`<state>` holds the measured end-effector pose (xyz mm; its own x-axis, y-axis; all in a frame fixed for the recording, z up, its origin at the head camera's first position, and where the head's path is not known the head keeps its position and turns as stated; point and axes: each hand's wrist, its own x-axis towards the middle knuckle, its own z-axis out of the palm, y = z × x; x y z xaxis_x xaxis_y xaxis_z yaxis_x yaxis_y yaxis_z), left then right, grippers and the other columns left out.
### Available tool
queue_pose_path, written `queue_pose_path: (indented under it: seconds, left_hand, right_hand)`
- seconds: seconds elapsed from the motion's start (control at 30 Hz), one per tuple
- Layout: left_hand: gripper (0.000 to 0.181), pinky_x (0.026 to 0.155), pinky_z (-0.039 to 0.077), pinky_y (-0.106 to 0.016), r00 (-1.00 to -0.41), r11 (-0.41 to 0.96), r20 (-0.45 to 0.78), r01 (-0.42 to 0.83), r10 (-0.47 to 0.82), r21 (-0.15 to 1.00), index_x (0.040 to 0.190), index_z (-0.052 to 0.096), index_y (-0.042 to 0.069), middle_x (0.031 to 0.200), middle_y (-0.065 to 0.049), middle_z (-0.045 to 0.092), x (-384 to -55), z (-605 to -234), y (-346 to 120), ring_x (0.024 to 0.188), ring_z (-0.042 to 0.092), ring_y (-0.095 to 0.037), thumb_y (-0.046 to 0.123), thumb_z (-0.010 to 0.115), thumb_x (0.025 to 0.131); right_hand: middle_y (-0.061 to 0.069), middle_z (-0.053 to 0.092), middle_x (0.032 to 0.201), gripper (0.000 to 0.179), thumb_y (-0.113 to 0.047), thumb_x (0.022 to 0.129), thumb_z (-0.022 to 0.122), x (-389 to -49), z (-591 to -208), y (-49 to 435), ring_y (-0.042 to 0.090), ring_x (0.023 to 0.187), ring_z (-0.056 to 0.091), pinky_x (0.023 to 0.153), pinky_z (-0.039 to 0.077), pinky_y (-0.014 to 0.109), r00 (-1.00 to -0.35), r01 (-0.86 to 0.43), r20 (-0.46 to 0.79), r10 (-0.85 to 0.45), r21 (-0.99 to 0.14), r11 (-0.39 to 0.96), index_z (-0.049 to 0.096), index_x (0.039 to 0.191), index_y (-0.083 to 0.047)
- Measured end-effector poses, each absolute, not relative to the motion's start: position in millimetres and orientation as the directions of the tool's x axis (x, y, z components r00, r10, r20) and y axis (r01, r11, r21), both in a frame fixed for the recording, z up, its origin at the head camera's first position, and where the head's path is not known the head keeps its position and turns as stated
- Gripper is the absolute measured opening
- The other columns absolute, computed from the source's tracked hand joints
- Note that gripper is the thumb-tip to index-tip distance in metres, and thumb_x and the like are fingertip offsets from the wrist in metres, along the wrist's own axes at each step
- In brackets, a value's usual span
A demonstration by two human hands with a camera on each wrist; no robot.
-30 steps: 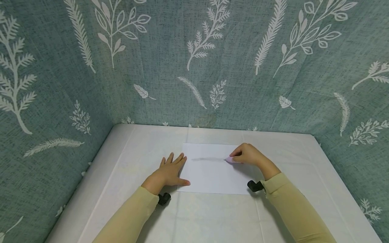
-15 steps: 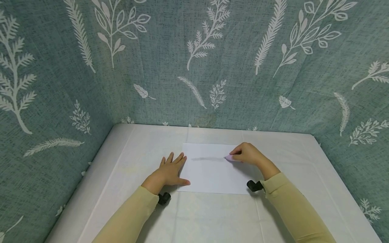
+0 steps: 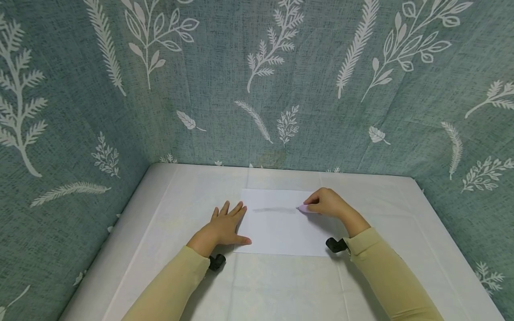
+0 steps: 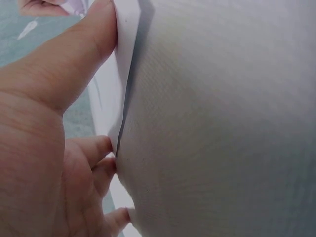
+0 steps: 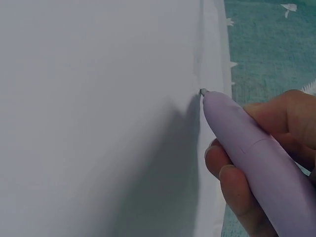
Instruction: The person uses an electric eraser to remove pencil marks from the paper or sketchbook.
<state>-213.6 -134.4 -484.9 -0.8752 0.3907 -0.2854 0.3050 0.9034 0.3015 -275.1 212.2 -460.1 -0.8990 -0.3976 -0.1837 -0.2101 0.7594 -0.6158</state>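
Observation:
A sheet of white paper (image 3: pixel 277 232) lies on the table, with a faint grey streak (image 3: pixel 273 209) running across its upper part. My left hand (image 3: pixel 221 228) rests with spread fingers at the paper's left edge, thumb and fingertips on it. From the left wrist view, that paper edge (image 4: pixel 126 74) stands slightly off the cloth between thumb and fingers. On the right, my right hand (image 3: pixel 327 206) pinches a thick lilac pen (image 5: pixel 247 143) between thumb and fingers. Its small metal tip (image 5: pixel 204 92) points left, right at the paper beside the end of the streak.
White cloth (image 3: pixel 281 285) covers the table. Green leaf-patterned fabric (image 3: pixel 225 133) rises behind it and along both sides. A small black camera sits on each wrist, the left one (image 3: pixel 217 263) and the right one (image 3: pixel 336 245) both close over the cloth and paper.
The pen's tip has shifted slightly toward the far edge of the paper, then stayed nearly still. My left hand and the paper have not moved.

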Motion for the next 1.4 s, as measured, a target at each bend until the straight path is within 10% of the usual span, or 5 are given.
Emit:
queue_pose_path:
  seconds: [1.4]
  left_hand:
    - [0.109,0.116,0.007,-0.068,-0.875,0.9,-0.282,0.305,0.394,0.313,0.16,0.026,0.012,0.167,-0.008,0.015,-211.6,-480.5,-134.4,0.15,0.004,-0.047,0.064,0.075,0.078]
  right_hand:
    - [0.0,0.072,0.086,0.017,-0.008,0.086,0.072,-271.9,-454.2,211.8,0.013,0.062,0.057,0.059,0.05,0.03,-0.864,-0.205,-0.237,-0.444,-0.64,0.741,0.08,0.102,-0.005]
